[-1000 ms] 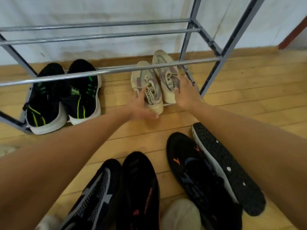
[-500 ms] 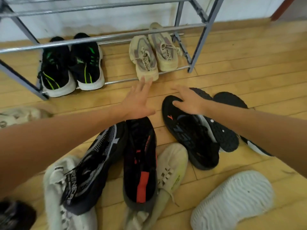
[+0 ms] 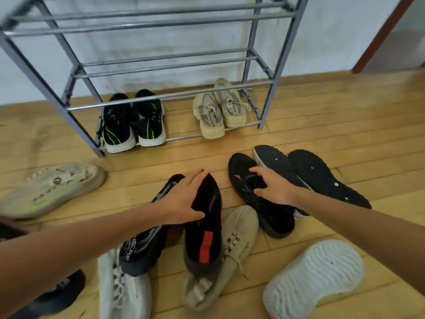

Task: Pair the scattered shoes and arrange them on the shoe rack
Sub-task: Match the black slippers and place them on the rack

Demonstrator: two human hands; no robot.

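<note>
The grey metal shoe rack (image 3: 161,97) stands against the wall. Its bottom tier holds a black-and-green pair (image 3: 133,123) and a beige pair (image 3: 218,111). On the floor in front, my left hand (image 3: 184,199) wraps around the toe of a black shoe with a red stripe (image 3: 204,240). My right hand (image 3: 273,187) grips the collar of a black shoe with an orange logo (image 3: 264,210). Both shoes rest on the floor.
Loose shoes lie around on the wooden floor: a beige one with green (image 3: 53,189) at the left, a black-and-grey mesh one (image 3: 142,247), a white one (image 3: 122,293), a beige one (image 3: 234,245), an upturned white sole (image 3: 315,275), two upturned black soles (image 3: 326,180).
Both hands left the beige pair on the rack and drew back to the floor pile. The left closed on the red-striped shoe, the right on the orange-logo shoe.
</note>
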